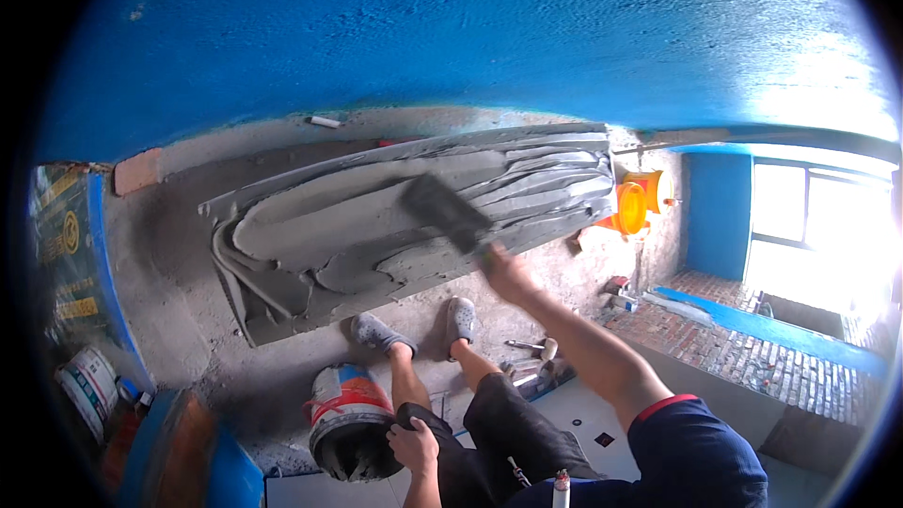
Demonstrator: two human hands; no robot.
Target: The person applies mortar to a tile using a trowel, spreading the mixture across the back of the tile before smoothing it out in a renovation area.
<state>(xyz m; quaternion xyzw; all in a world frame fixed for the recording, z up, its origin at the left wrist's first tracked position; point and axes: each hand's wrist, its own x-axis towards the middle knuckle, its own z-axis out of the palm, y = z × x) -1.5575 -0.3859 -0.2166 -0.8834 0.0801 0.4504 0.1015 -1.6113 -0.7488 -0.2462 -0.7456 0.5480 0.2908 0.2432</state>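
A long rectangular slab (282, 327) lies on the rough floor in front of me, coated with grey adhesive (329, 207). The coat is smooth in the middle and left, with thick ridges toward the right. My right hand (506, 273) grips the handle of a flat trowel (446, 210), whose dark blade is over the coat; I cannot tell whether it touches. My left hand (414, 444) rests at my thigh, holding nothing visible, its fingers loosely apart. Beside it stands a bucket (350, 406) with grey mix inside.
A blue wall (451, 28) runs along the slab's far side. Orange-yellow buckets (634, 207) stand past its right end. A mallet (548, 349) and other tools lie right of my feet. At left are a white bucket (87, 390) and a printed green sheet (71, 254).
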